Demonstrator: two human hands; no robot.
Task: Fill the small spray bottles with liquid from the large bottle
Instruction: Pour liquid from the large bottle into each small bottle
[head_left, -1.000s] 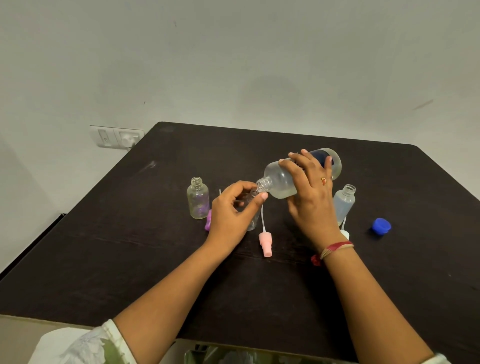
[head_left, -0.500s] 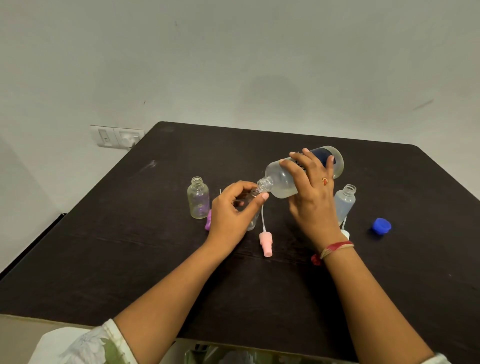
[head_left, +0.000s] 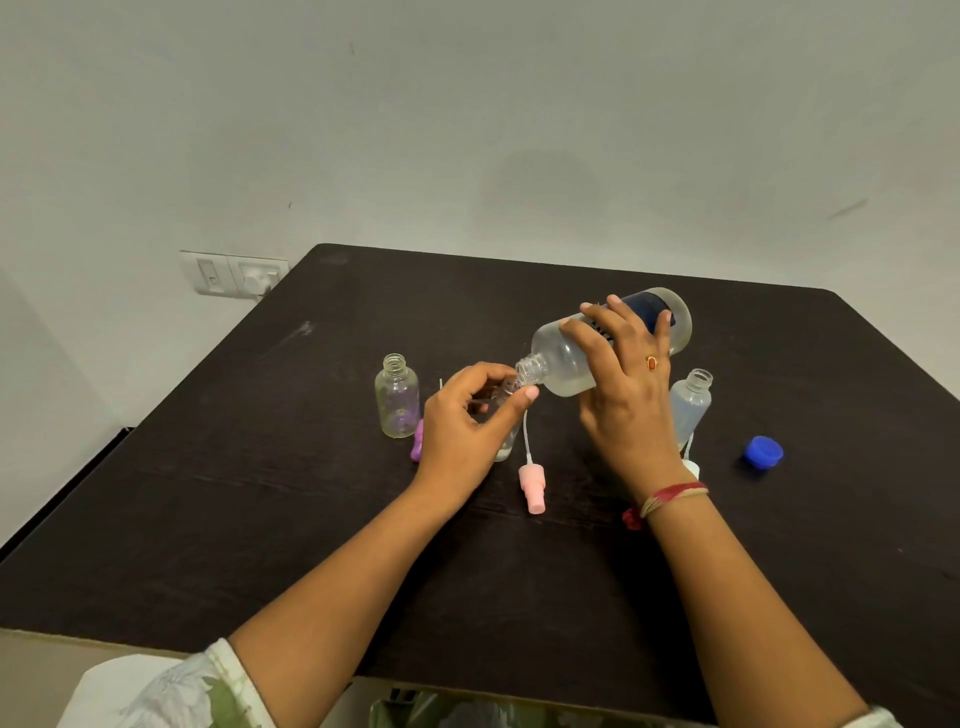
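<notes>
My right hand (head_left: 621, 395) grips the large translucent bottle (head_left: 563, 366), tipped with its open mouth down to the left. The mouth meets the neck of a small clear spray bottle (head_left: 506, 434) that stands on the table, held by my left hand (head_left: 462, 426) and mostly hidden behind it. A second small bottle (head_left: 397, 397), uncapped, stands to the left. A third uncapped small bottle (head_left: 691, 405) stands at the right, behind my right hand.
On the dark table (head_left: 260, 519) lie a pink spray head (head_left: 532, 483) with its tube, a purple spray head (head_left: 417, 444) partly behind my left hand, a white one (head_left: 692, 467) by my right wrist, and a blue cap (head_left: 762, 452). A wall socket (head_left: 234, 274) sits left.
The large bottle's base has lifted slightly, so it tips a little steeper. Both hands stay in place.
</notes>
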